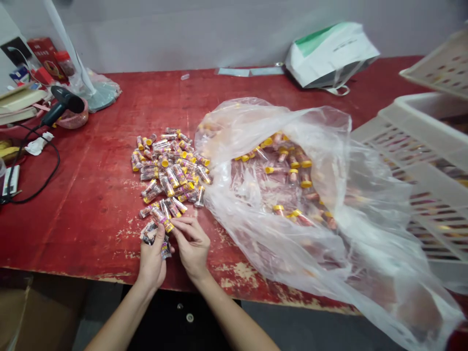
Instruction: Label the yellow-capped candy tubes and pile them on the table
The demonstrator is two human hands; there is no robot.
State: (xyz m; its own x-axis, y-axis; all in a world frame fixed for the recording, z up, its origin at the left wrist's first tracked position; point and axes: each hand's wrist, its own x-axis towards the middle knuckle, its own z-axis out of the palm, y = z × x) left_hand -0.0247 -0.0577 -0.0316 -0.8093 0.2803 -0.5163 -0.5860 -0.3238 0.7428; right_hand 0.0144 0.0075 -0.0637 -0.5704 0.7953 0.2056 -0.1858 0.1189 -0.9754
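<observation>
Small clear tubes with yellow caps and printed labels lie in a loose heap [168, 168] on the red wooden table [84, 195]. More of them sit inside a clear plastic bag [278, 195] to the right of the heap. My left hand [151, 261] grips a small bunch of printed tubes [153, 234] at the table's front edge. My right hand [192, 243] is beside it, its fingertips pinching a yellow-capped tube [163, 219] near the heap's lower end.
White slotted plastic crates [431, 161] are stacked at the right. A white and green bag [329, 56] lies at the back against the wall. A black corded handheld device [62, 105], papers and small boxes stand at the left. The table's worn front edge runs below my hands.
</observation>
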